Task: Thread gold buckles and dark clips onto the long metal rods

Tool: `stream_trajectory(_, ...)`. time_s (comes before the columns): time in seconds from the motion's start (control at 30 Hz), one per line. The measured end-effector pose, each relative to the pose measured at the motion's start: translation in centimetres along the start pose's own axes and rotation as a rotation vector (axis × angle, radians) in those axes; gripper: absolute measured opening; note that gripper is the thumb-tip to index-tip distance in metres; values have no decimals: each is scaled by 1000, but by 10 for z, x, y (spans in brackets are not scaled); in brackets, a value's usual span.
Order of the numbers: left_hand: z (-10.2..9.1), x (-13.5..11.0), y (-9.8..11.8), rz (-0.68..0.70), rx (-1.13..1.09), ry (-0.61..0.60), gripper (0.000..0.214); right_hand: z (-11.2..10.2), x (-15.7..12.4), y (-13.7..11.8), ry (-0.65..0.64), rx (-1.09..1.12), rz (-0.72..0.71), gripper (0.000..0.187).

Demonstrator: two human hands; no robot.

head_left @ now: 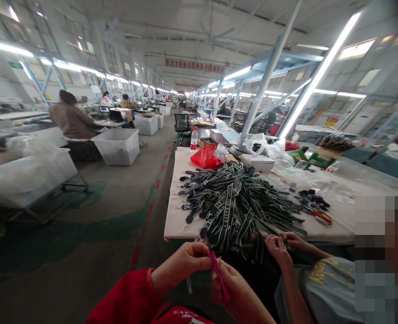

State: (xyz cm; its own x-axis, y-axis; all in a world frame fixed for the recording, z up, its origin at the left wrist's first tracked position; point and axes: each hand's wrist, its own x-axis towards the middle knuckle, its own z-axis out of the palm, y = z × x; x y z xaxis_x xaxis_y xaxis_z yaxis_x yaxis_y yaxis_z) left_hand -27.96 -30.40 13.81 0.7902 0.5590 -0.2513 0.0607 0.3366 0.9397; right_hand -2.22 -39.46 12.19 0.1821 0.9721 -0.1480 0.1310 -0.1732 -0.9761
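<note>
My left hand point(181, 263), in a red sleeve, is closed in a pinch at the upper end of a thin pink tool point(219, 274). My right hand point(234, 288) is closed around the lower part of the same pink tool. Both hands hang in front of the near edge of a white table point(176, 220). On the table lies a large heap of dark green straps with white lettering point(235, 202). Some straps hang over the near edge, just behind my hands.
To my right a person in a grey shirt has both hands point(283, 245) at the strap heap. Red-handled scissors point(322, 218), a red bag point(204, 157), a water bottle point(194, 138) and a white box point(257, 162) lie on the table. White bins point(118, 146) and seated workers line the aisle on the left.
</note>
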Motion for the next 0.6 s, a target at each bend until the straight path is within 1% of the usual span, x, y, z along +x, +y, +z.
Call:
stream_trajectory(0.13, -4, 0, -7, 11, 115, 68, 43, 27, -13, 0, 55, -8, -44, 44)
stream_trajectory(0.23, -5, -1, -13, 24, 188, 105, 40, 59, -25, 4, 82, -11, -70, 46)
stream_trajectory(0.33, -5, -5, -14, 35, 169, 65, 37, 101, -36, 12, 143, -17, -128, 46)
stream_trajectory(0.4, -6, -8, -12, 29, 154, 23, 36, 123, -41, 17, 152, -31, -147, 44)
stream_trajectory(0.43, -6, -10, -10, 20, 162, 16, 36, 129, -42, 19, 144, -30, -142, 43)
stream_trajectory(0.5, -5, -13, -9, 1, 181, 35, 37, 135, -45, 23, 148, 12, -100, 43)
stream_trajectory(0.6, -1, -15, -11, 1, 139, 56, 39, 134, -51, 33, 265, 189, 52, 47)
